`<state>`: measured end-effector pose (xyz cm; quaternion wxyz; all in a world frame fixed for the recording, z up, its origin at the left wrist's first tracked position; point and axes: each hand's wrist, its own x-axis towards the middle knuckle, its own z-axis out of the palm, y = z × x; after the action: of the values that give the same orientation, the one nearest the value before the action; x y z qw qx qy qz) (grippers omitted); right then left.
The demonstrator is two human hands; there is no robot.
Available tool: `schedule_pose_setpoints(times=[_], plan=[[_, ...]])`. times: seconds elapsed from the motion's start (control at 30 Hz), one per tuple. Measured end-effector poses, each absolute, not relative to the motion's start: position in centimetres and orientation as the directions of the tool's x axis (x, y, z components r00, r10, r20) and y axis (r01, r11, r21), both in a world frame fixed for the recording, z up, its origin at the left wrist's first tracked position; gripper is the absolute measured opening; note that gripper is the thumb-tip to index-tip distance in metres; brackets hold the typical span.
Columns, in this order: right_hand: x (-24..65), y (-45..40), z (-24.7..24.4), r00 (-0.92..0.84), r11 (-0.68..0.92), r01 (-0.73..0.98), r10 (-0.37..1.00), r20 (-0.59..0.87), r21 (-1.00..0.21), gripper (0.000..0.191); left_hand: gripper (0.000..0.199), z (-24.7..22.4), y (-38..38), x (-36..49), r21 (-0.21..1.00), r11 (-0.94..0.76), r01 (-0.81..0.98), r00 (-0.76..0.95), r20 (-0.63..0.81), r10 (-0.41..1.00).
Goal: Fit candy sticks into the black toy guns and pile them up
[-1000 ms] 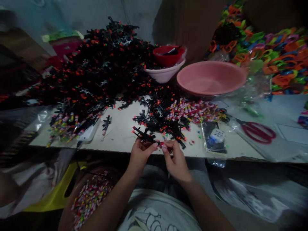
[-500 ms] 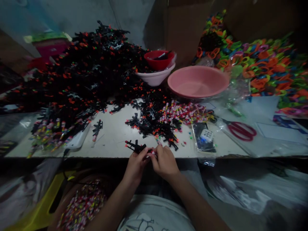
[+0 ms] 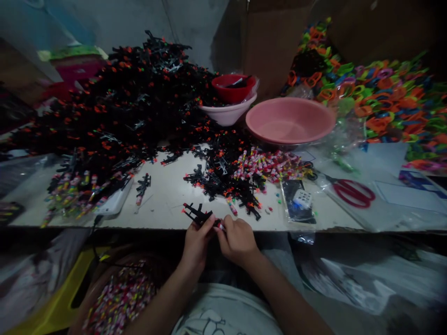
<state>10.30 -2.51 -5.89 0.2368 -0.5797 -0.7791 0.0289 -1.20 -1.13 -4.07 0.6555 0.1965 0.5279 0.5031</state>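
At the table's front edge, my left hand point(image 3: 196, 244) is closed around a black toy gun point(image 3: 197, 214) with orange-red tips, its muzzle end pointing left. My right hand point(image 3: 239, 237) pinches a small pink-and-white tube point(image 3: 221, 226) against the rear end of the toy gun; the fingers hide most of it, and I cannot tell whether it is fixed there. Just beyond the right knuckles lies another small colourful tube point(image 3: 231, 207). A toy gun with a tube on its end point(image 3: 142, 188) rests alone to the left.
A big heap of black toy guns point(image 3: 139, 97) fills the back left. Colourful tubes point(image 3: 268, 165) lie at centre right, before a pink basin point(image 3: 289, 123). Red-handled scissors point(image 3: 354, 193) and a bagged black item point(image 3: 296, 202) are right. A tub of tubes point(image 3: 122, 298) stands below the table.
My right hand has shifted slightly down and left, uncovering more of the loose tube on the table. Both hands still hold the toy gun and tube together. The view has shifted slightly.
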Motion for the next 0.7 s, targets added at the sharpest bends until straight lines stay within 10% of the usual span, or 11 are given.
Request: schedule_pose_setpoints(times=[0.27,0.37,0.5,0.7], plan=[[17.4,0.1,-4.0,-0.042,0.168,0.881,0.959,0.282,-0.443,0.035,0.047,-3.7,4.9,-8.6,0.959,0.209,0.191,-0.325,-0.139,0.935],[21.2,1.6,-4.8,0.199,-0.137,0.944,0.962,0.189,-0.299,0.024,0.043,-3.2,7.9,-13.7,0.74,0.11,0.664,-0.29,0.118,0.95],[22.9,2.5,-6.0,0.17,-0.136,0.956,0.979,0.115,-0.258,0.022,0.046,-2.2,9.6,-17.0,0.28,0.084,0.956,-0.184,0.352,0.918],[22.0,2.5,-6.3,0.217,-0.18,0.957,0.965,0.148,-0.226,0.016,0.039,-3.1,9.8,-10.5,0.234,-0.326,0.916,0.245,0.317,0.916]])
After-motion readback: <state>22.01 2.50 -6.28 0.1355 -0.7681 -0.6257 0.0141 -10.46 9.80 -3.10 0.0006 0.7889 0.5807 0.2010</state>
